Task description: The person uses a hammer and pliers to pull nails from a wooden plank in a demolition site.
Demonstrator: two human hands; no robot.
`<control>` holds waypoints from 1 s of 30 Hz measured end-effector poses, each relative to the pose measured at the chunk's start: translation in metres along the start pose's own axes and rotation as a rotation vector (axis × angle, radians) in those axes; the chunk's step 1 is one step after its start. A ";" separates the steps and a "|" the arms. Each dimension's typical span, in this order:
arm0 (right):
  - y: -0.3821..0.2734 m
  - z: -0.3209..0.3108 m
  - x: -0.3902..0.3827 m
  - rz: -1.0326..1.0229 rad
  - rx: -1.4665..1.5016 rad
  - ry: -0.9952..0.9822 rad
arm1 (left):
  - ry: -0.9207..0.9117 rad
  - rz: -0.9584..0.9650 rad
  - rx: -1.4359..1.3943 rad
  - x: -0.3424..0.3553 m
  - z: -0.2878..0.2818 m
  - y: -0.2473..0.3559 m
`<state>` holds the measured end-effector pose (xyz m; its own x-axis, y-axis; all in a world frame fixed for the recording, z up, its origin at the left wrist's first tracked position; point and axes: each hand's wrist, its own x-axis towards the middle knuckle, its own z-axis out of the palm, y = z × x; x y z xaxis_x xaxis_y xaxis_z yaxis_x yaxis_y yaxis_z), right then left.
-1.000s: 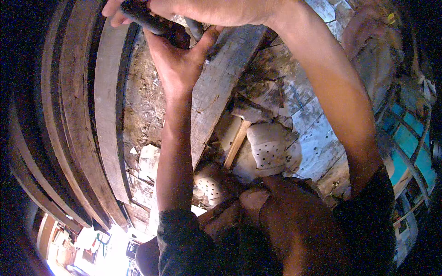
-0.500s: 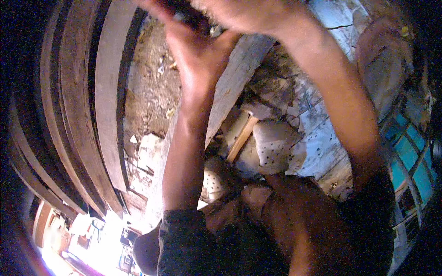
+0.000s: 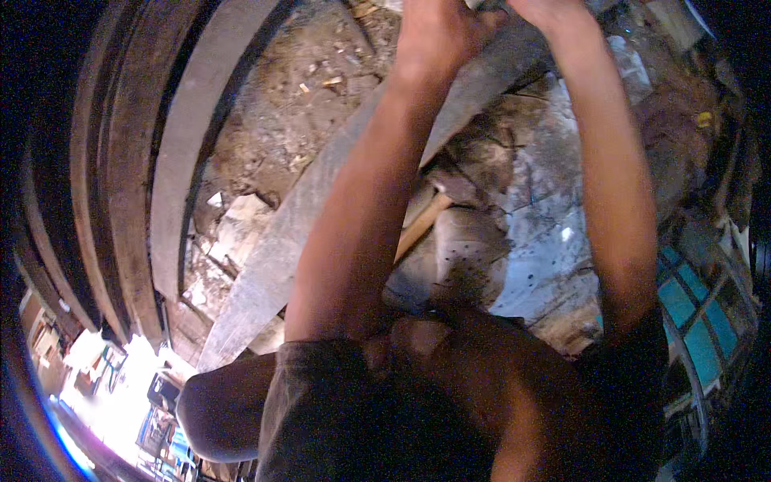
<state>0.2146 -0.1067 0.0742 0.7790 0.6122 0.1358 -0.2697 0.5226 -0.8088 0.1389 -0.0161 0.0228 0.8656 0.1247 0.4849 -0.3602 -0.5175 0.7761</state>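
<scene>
My left hand reaches to the top edge, thumb pointing right and other fingers out of view. My right hand is just right of it, also cropped by the edge. Whatever is between them cannot be made out. Both are over a long grey weathered plank that runs diagonally across the dirty ground. Below, between my forearms, are a pale perforated clog and a short strip of light wood.
Several long dark timbers lie along the left. Blue-white stained sheeting covers ground on the right, beside a turquoise panel with dark bars. A cluttered, brightly lit area shows at the lower left.
Both hands have shifted right and farther up, partly out of the frame. The dark curved object seen in them earlier is no longer visible. The view over the plank has shifted.
</scene>
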 end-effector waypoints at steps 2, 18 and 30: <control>0.010 0.005 0.007 0.081 -0.165 0.174 | -0.074 -0.048 -0.016 0.001 -0.004 -0.016; 0.008 -0.079 -0.022 0.056 0.170 0.488 | -0.599 -0.175 -0.006 0.030 0.040 -0.013; -0.055 -0.055 -0.111 -0.313 0.078 0.620 | -0.499 -0.192 -0.102 0.002 -0.028 0.019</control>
<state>0.1743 -0.2360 0.0725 0.9998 -0.0137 -0.0155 -0.0022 0.6747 -0.7381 0.1243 -0.0017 0.0501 0.9703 -0.2209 0.0990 -0.1893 -0.4375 0.8791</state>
